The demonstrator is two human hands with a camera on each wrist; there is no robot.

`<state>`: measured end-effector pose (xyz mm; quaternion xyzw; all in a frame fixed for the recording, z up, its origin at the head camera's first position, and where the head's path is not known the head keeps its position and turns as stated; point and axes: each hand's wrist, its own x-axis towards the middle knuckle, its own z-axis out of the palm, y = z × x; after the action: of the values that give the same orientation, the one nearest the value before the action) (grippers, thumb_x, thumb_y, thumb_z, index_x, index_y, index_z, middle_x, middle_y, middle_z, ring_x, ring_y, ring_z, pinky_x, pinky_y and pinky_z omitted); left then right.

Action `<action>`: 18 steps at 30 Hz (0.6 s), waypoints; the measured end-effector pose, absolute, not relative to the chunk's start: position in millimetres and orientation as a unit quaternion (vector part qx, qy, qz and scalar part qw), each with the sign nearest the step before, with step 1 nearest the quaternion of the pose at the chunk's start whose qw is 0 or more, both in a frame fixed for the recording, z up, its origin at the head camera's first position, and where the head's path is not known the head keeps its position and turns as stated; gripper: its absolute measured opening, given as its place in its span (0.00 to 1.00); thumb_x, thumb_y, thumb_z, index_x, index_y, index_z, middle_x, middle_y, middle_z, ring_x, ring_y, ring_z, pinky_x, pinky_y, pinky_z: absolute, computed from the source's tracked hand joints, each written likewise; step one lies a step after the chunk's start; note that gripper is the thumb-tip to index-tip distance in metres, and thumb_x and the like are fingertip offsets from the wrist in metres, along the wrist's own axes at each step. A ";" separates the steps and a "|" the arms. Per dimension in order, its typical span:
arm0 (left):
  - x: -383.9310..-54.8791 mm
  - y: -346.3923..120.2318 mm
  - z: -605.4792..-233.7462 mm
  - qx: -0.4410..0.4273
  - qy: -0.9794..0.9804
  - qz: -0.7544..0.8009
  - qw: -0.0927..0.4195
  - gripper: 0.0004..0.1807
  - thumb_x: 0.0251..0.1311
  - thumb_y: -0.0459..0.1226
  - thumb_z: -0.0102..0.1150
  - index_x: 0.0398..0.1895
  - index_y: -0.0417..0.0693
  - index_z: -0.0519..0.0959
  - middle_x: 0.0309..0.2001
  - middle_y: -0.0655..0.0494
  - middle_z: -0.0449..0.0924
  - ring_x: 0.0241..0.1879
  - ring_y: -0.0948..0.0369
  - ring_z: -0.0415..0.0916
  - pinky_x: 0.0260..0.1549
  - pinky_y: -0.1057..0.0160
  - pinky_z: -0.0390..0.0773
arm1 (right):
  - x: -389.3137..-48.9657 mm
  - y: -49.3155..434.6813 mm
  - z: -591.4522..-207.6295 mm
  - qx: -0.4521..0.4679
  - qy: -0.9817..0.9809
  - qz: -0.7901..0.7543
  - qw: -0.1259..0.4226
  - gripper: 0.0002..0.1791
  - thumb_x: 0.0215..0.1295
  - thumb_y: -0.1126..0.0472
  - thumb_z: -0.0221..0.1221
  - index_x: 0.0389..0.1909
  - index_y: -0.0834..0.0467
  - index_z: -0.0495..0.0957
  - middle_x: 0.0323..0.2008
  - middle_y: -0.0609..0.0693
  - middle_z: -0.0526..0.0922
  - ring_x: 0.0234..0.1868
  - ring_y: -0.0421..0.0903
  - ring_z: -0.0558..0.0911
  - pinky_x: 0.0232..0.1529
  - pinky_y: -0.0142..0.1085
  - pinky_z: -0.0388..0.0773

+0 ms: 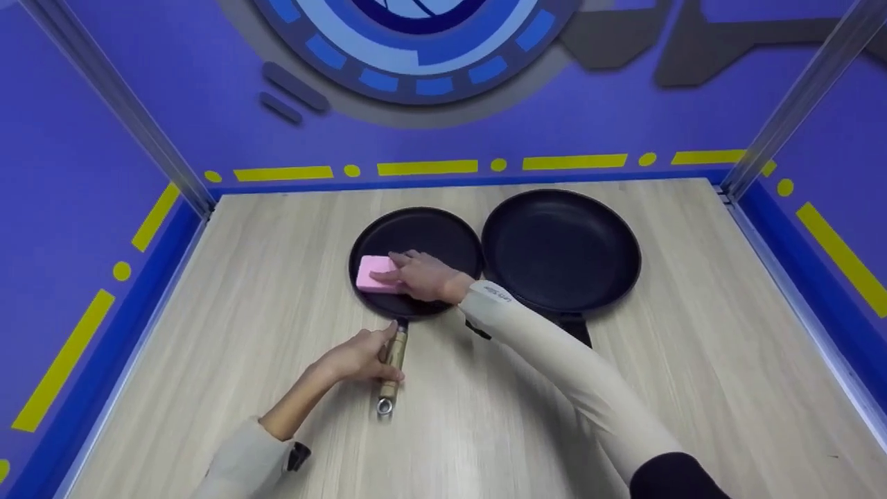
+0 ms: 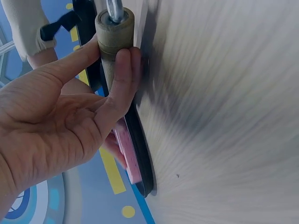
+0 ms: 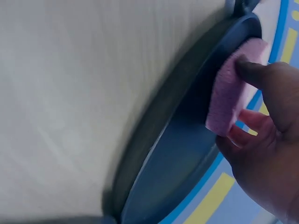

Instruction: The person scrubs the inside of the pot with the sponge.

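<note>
A small dark frying pan (image 1: 429, 232) lies on the wooden table, its wooden handle (image 1: 394, 360) pointing toward me. My left hand (image 1: 357, 357) grips that handle between thumb and fingers; the left wrist view shows the fingertips curled on the wood near its metal end. Over the left side of the pan, my right hand (image 1: 426, 277) holds a pink sponge (image 1: 374, 272) against the inside. In the right wrist view the thumb and fingers pinch the sponge (image 3: 229, 93) at its sides. The underside of the sponge is hidden.
A larger dark frying pan (image 1: 561, 249) stands right beside the small one, its handle partly under the right forearm. Blue patterned walls (image 1: 429, 145) enclose the table (image 1: 277, 263) at the back and both sides.
</note>
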<state>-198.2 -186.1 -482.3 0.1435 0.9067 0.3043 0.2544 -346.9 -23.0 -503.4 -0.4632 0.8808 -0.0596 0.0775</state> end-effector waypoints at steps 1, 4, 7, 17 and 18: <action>-198.2 -185.9 -482.5 0.143 0.907 0.304 0.254 0.53 0.56 0.39 0.76 0.77 0.28 0.53 0.30 0.51 0.77 0.29 0.60 0.70 0.34 0.61 0.72 | -349.1 -25.9 -504.9 -0.460 0.884 -0.059 0.067 0.25 0.80 0.51 0.51 0.75 0.39 0.66 0.73 0.64 0.67 0.69 0.64 0.72 0.72 0.53 0.68; -198.8 -184.3 -482.5 0.146 0.908 0.303 0.250 0.53 0.56 0.39 0.76 0.77 0.28 0.54 0.31 0.52 0.75 0.29 0.60 0.69 0.35 0.61 0.72 | -355.7 -32.1 -507.7 -0.446 0.893 -0.054 0.037 0.26 0.80 0.50 0.51 0.76 0.40 0.66 0.66 0.64 0.71 0.63 0.63 0.73 0.68 0.53 0.71; -199.4 -182.4 -482.5 0.154 0.901 0.315 0.254 0.52 0.58 0.38 0.74 0.77 0.27 0.52 0.31 0.52 0.77 0.28 0.61 0.69 0.32 0.63 0.71 | -361.3 -35.0 -508.9 -0.425 0.904 -0.042 0.023 0.27 0.80 0.48 0.51 0.76 0.41 0.65 0.60 0.64 0.73 0.60 0.62 0.73 0.64 0.52 0.72; -197.8 -188.9 -484.8 0.164 0.895 0.333 0.250 0.53 0.58 0.36 0.74 0.77 0.25 0.50 0.30 0.51 0.79 0.25 0.62 0.68 0.28 0.65 0.68 | -386.2 -46.6 -514.2 -0.269 0.961 -0.062 0.011 0.25 0.77 0.47 0.55 0.71 0.46 0.68 0.58 0.64 0.76 0.61 0.61 0.74 0.62 0.50 0.77; -197.8 -189.9 -484.4 0.161 0.894 0.334 0.250 0.53 0.58 0.36 0.74 0.77 0.25 0.50 0.29 0.52 0.79 0.25 0.62 0.68 0.28 0.65 0.68 | -387.9 -48.1 -513.7 -0.255 0.965 -0.068 0.007 0.24 0.77 0.47 0.55 0.69 0.47 0.69 0.58 0.63 0.76 0.60 0.61 0.74 0.61 0.50 0.77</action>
<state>-197.8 -189.9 -484.4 0.1613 0.8945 0.3340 0.2497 -387.9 -48.1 -513.7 -0.2548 0.9645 -0.0683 0.0073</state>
